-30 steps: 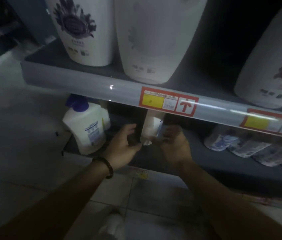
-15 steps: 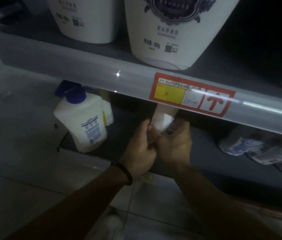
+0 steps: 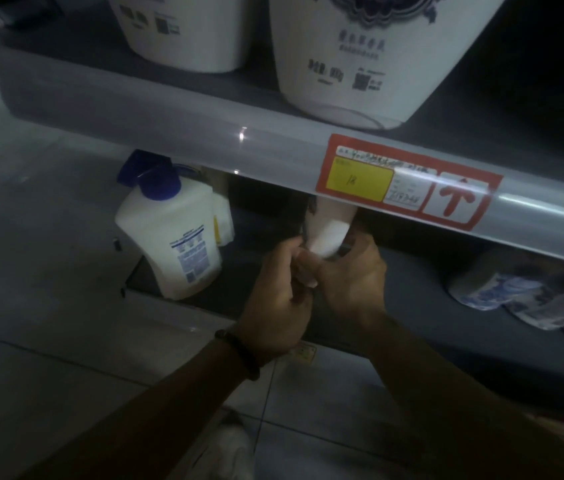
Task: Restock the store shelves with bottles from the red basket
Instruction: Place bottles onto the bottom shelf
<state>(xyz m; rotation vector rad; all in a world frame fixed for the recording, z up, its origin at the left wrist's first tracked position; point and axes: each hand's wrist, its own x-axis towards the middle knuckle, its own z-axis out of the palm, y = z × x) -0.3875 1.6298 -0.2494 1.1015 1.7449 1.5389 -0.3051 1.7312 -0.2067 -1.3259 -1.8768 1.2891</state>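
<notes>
A small white bottle [image 3: 329, 227] stands on the dark bottom shelf [image 3: 412, 299], its top hidden behind the grey shelf rail [image 3: 176, 133]. My right hand [image 3: 351, 275] grips its lower end from the right. My left hand [image 3: 279, 299], a dark bead bracelet on the wrist, holds its base from the left, fingers curled, touching the right hand. The red basket is out of view.
A white pump bottle with a blue cap [image 3: 169, 233] stands at the shelf's left end. Printed refill pouches [image 3: 523, 299] lie at the right. Large white tubs [image 3: 377, 53] sit on the upper shelf above a red and yellow price tag [image 3: 408, 181]. Tiled floor lies below.
My two hands, apart a second ago, have closed together around the bottle's base. The view has moved nearer to the shelf.
</notes>
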